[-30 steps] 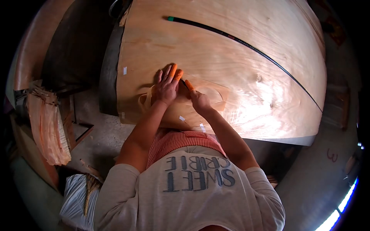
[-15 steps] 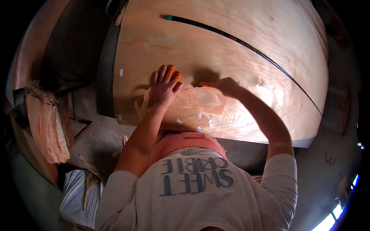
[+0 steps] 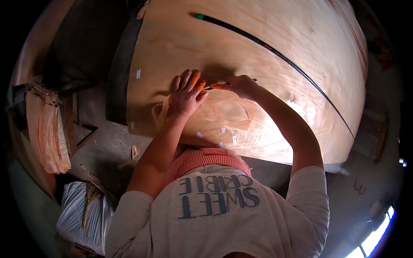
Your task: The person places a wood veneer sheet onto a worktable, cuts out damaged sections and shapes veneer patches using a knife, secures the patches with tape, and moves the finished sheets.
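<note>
My left hand (image 3: 186,98) lies flat with its fingers spread on a large sheet of wood veneer (image 3: 172,51). Orange covers wrap two of its fingers. Close to its right, my right hand (image 3: 241,87) is closed around a slim dark tool that looks like a knife (image 3: 209,88). The tool's front end points left toward my left fingers, and its back end sticks out past the knuckles. An orange cover also shows on a right finger. Below both hands a loose, thin piece of veneer (image 3: 234,112) rests on the sheet, its left end curled up under my left wrist.
A long black rod (image 3: 266,45) with a green tip lies across the sheet's far side. Small white tape pieces (image 3: 199,134) stick to the veneer near my waist. At the left hang veneer strips (image 3: 45,129), above a white plastic-wrapped bundle (image 3: 84,215).
My right hand has moved left, closer to my left hand, and the dark tool now shows. My left hand stays flat in nearly the same place. The view has shifted slightly.
</note>
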A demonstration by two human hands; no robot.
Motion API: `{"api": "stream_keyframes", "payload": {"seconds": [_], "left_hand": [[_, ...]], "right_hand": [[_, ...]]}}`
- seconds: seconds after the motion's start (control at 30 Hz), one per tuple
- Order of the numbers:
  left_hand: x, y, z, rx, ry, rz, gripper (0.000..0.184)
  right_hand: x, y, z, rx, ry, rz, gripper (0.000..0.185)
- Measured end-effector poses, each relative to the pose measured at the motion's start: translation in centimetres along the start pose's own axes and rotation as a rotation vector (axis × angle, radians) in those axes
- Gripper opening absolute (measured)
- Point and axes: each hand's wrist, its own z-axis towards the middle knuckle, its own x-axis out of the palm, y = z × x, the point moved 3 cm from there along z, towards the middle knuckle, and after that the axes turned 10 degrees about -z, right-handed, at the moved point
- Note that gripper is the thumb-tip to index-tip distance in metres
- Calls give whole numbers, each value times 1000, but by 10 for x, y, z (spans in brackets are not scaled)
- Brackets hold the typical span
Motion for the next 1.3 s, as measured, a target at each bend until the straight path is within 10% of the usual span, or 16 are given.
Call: {"api": "stream_keyframes", "payload": {"seconds": [0.47, 0.6, 0.87, 0.97, 1.1, 1.3], "left_hand": [[7, 2, -5, 44, -74, 8, 31], [7, 2, -5, 58, -82, -2, 31], [6, 0, -4, 88, -82, 12, 33], [4, -2, -3, 84, -67, 28, 33], [3, -3, -3, 75, -47, 48, 34], [4, -3, -3, 18, -88, 9, 50]], "right_hand": [[65, 84, -60, 536, -60, -137, 56], [70, 118, -68, 981, 178, 571, 39], [78, 131, -72, 1043, 169, 724, 43], [54, 125, -82, 1067, 34, 717, 36], [33, 98, -86, 1088, -679, 487, 31], [38, 62, -65, 1051, -531, 597, 23]]}}
